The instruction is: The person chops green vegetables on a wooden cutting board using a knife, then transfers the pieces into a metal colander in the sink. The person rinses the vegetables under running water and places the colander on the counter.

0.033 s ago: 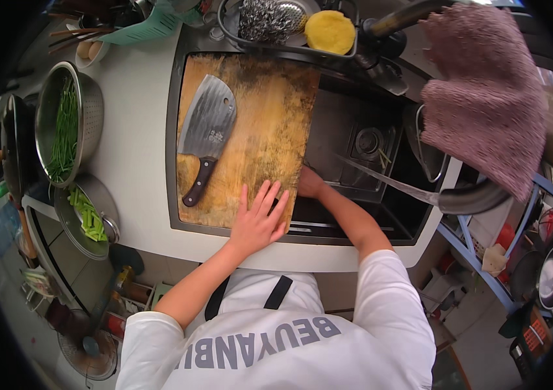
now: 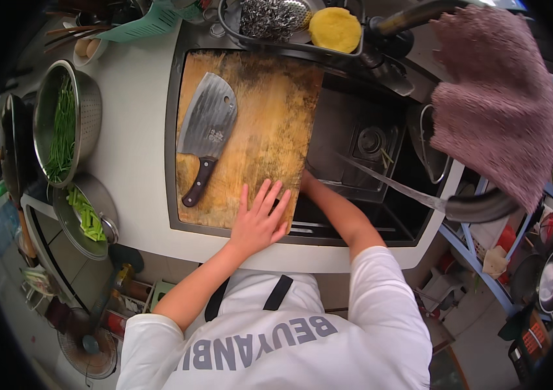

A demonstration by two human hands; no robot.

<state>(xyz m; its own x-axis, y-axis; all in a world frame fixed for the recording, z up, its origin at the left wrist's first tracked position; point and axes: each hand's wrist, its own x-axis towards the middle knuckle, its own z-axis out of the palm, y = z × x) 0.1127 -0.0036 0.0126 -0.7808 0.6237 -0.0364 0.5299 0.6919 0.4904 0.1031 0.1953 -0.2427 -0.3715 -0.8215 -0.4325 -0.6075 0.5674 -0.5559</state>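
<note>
Nothing's really moved since the earlier frame: left hand (image 2: 260,221) still lies flat, fingers spread, on the near right corner of the wooden cutting board (image 2: 270,123) over the sink (image 2: 367,162). Right hand (image 2: 303,181) is tucked at the board's right edge, can't tell its grip. Cleaver (image 2: 206,136) lies on the board's left half, untouched. Steel scourer (image 2: 270,16) and yellow sponge (image 2: 335,29) sit past the far edge.

The right hand (image 2: 305,182) is mostly hidden behind the right edge of the wooden cutting board (image 2: 270,123), so its grip cannot be told. The board covers the sink's (image 2: 380,162) left part. The pink towel (image 2: 497,110) hides the counter beneath. The picture's dark rim cuts off the wok (image 2: 7,149).
</note>
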